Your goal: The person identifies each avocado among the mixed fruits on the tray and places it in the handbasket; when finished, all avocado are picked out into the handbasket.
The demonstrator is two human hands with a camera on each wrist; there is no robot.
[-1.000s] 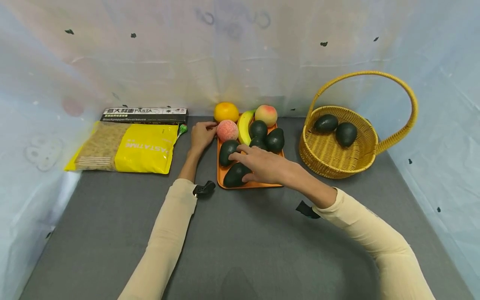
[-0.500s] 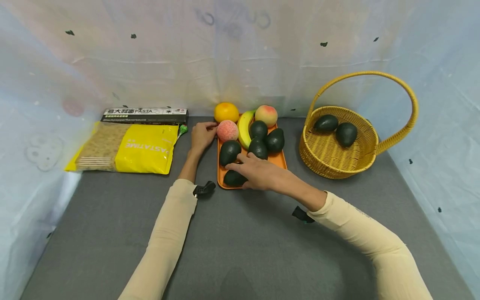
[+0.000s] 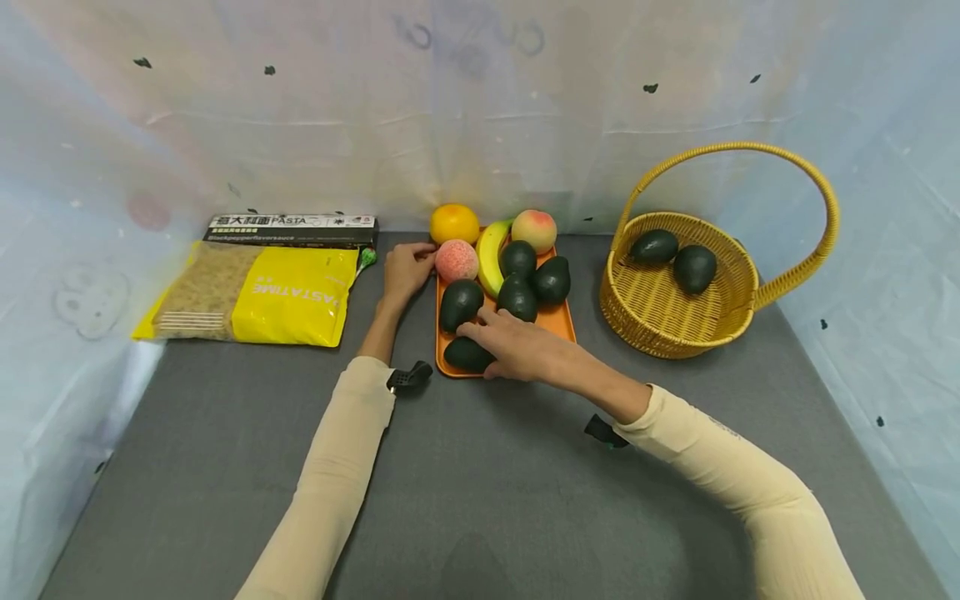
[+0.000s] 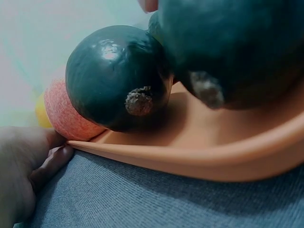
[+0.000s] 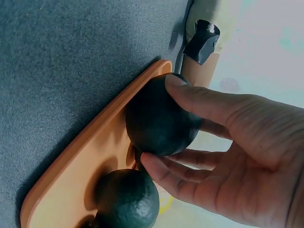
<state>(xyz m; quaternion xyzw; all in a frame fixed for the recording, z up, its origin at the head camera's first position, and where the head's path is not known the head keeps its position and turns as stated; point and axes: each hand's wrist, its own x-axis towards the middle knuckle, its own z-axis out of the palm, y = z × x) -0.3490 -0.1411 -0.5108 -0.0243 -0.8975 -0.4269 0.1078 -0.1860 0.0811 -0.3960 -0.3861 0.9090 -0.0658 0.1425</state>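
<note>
My right hand (image 3: 517, 346) holds a dark green avocado (image 5: 159, 116) at the front left corner of the orange tray (image 3: 555, 321). In the right wrist view its thumb lies on one side of the fruit and the fingers curl round the other. At the tray's left rim, beside a pink peach (image 3: 456, 261), my left hand (image 3: 406, 271) pinches the edge between thumb and fingers. Several more avocados (image 3: 461, 305) lie on the tray, along with a banana (image 3: 491, 257), an orange (image 3: 453, 224) and a second peach (image 3: 534, 230).
A yellow wicker basket (image 3: 675, 329) with a tall handle stands to the right, with two avocados (image 3: 694, 268) inside. On the left lie a yellow pasta bag (image 3: 292, 296) and a black-and-white pasta box (image 3: 292, 231). A pale curtain (image 3: 480, 125) hangs behind.
My right hand has come down and toward the front, closing round the front avocado, which has shifted slightly. The left hand has stayed at the tray's rim.
</note>
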